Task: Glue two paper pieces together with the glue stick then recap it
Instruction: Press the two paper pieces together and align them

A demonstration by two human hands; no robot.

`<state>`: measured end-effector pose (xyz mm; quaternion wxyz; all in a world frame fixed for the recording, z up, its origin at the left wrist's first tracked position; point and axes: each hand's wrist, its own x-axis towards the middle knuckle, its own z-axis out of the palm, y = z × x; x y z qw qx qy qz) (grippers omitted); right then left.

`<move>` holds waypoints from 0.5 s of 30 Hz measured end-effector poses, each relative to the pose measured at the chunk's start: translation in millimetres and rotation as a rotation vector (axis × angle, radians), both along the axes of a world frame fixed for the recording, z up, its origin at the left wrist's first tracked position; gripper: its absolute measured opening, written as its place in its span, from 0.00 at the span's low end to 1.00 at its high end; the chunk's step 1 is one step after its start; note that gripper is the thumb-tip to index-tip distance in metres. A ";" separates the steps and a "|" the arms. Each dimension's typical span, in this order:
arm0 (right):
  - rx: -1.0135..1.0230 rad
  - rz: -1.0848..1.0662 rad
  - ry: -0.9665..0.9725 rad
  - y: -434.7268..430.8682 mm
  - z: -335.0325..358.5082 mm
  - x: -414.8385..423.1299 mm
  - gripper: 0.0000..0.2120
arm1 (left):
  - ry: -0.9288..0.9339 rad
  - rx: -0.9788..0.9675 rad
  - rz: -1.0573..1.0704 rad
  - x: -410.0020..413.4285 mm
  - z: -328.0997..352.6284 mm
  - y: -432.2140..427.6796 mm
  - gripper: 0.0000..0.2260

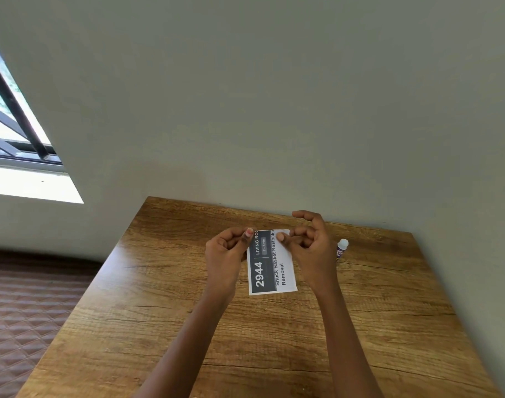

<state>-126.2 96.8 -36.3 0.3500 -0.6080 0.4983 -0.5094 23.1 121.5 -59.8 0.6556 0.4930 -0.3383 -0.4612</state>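
Note:
A printed paper point(274, 268) with "2944" on a dark band and black text on white hangs above the wooden table point(188, 326). My left hand point(226, 251) pinches its top left corner between thumb and fingers. Its top right corner is pinched by my right hand point(310, 245), whose index finger is raised. I cannot tell whether it is one sheet or two together. The glue stick point(341, 249), purple with a white cap on, lies on the table just right of my right hand, near the wall.
A grey wall point(274, 110) rises right behind the table's far edge. A window with dark bars point(12, 116) is at the left. A brown quilted surface point(30, 311) lies left of the table, lower down.

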 end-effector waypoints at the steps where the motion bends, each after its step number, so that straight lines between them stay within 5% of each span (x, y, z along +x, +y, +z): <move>1: 0.000 0.000 -0.001 -0.1 -0.1 0.0 0.19 | 0.002 0.005 -0.002 -0.3 0.4 -0.1 0.07; 15: 0.049 0.046 -0.059 2.4 -2.2 -1.1 0.14 | -0.027 0.024 0.072 0.2 3.3 1.2 0.05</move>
